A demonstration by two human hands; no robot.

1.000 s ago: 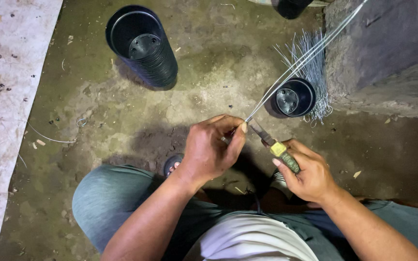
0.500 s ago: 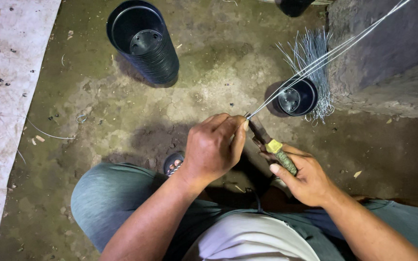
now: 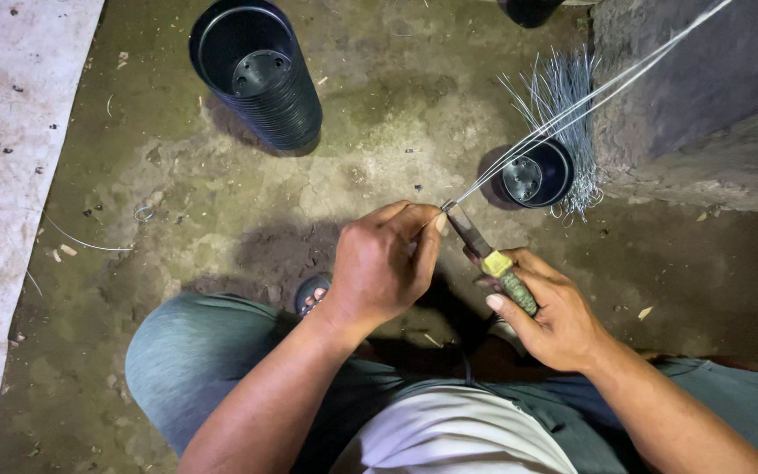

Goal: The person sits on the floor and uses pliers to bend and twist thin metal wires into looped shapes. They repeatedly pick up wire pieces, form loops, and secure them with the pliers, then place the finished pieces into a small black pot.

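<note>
Wire strands (image 3: 572,110) run taut from upper right of frame down to centre, where their near ends meet the left hand (image 3: 379,263) & the tip of the pliers (image 3: 489,256). Progress, judging by what lies around: a bundle of cut wire pieces (image 3: 563,92) already stands in & beside the small black pot (image 3: 532,175) at centre right, so a fair batch looks done; the long strands aren't cut through yet, & how much wire is left beyond the frame edge can't be told. Left hand is curled, thumb & fingertips pinching the strand ends just left of the plier nose. Right hand (image 3: 550,316) is clenched round the green-and-yellow handles, tool angled up-left toward the pinch point. Stack of black pots (image 3: 261,75) sits upper left on the dirt floor (image 3: 370,132), well apart from both hands.
</note>
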